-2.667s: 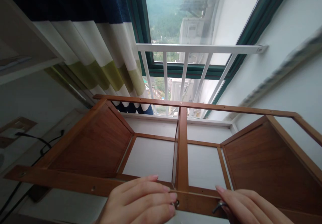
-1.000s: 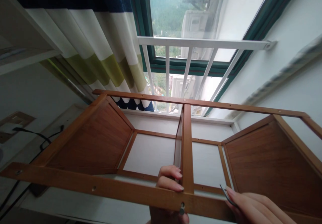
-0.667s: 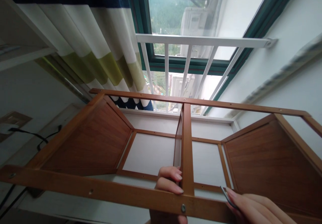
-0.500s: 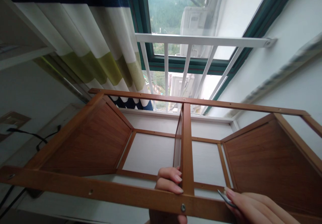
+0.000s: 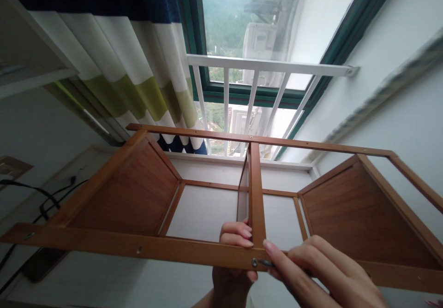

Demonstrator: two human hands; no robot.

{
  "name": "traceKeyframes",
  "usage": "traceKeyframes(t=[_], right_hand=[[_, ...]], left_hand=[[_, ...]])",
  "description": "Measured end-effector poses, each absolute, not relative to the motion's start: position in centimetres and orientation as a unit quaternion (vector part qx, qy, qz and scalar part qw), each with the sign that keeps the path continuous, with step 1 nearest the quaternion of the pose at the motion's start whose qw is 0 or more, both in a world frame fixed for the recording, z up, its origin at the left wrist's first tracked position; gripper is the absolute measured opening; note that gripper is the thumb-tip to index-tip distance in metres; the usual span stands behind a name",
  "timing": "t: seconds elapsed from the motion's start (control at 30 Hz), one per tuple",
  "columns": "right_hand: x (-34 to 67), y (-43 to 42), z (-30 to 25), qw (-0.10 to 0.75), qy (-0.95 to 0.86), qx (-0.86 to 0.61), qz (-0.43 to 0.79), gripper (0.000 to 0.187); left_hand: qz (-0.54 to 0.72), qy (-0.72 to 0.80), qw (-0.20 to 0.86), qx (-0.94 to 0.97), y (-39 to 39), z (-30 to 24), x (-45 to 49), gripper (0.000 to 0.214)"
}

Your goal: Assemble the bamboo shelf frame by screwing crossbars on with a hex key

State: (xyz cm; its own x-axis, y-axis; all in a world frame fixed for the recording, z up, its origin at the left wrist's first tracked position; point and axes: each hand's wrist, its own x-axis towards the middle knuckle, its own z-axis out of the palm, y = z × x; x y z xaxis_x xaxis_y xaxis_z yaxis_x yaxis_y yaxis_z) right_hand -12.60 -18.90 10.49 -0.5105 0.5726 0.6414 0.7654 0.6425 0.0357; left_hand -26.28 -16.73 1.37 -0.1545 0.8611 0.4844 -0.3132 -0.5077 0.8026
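Clasping the wooden frame (image 5: 131, 192) at its centre bar (image 5: 256, 192) with the left hand (image 5: 235, 271), grip curled round it. Pinching a hex key (image 5: 267, 263) with the right hand (image 5: 321, 275), long axis level along the front rail (image 5: 138, 248), tip pointing left into the screw (image 5: 254, 263).

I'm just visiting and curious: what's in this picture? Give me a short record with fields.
Thing in hand: brown wooden shelf frame
Left hand: left hand, fingers curled round the frame's centre slat
Right hand: right hand holds a thin dark metal key, tip at the small silver screw in the front rail
Behind: white window railing; striped curtain
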Motion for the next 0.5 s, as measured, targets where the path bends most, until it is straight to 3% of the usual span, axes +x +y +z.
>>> traceKeyframes(t=[0.5], right_hand=[[-12.2, -19.7, 10.7, 0.253, -0.890, -0.372, -0.078, 0.034]], left_hand=[[0.699, 0.239, 0.439, 0.512, -16.9, 0.5, -26.3, 0.028]])
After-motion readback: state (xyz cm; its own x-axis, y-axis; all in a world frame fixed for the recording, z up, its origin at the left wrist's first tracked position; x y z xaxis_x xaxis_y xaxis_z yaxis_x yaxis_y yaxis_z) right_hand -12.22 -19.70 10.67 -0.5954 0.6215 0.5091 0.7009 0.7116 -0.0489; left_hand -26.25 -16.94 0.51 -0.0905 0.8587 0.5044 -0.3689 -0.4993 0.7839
